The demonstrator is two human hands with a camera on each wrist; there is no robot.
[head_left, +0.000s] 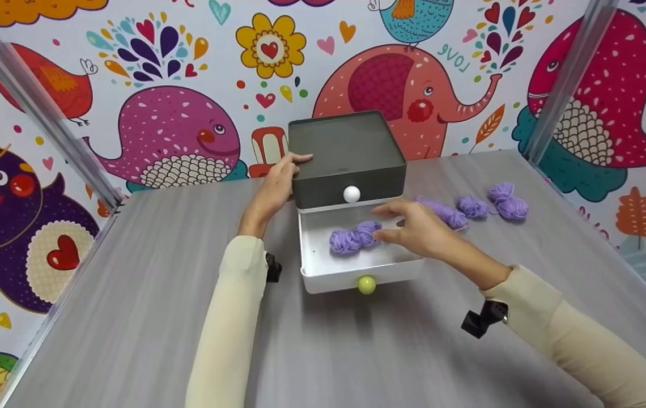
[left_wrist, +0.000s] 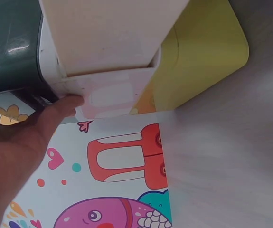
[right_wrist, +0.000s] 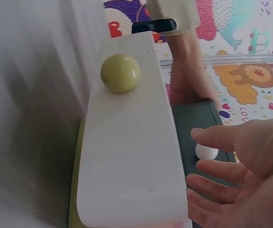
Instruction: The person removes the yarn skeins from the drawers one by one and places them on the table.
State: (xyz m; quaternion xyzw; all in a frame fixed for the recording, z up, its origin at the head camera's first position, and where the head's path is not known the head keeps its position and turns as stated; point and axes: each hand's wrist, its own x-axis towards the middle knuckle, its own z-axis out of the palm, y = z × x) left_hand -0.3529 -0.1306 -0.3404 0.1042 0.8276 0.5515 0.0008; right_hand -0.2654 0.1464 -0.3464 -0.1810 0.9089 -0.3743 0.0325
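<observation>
A small drawer unit stands on the table, with a dark green top section bearing a white knob. Below it, a white drawer with a yellow-green knob is pulled out. Inside lies purple yarn in two joined bunches. My left hand holds the unit's upper left side, a finger over the top edge; its thumb presses the side in the left wrist view. My right hand hovers over the drawer's right side beside the yarn, fingers apart and nothing between them in the right wrist view.
More purple yarn lies right of the unit: a long bunch, a small ball and a double bunch. A yellow-green bottom section shows in the left wrist view. A cartoon-printed wall with metal posts borders the table.
</observation>
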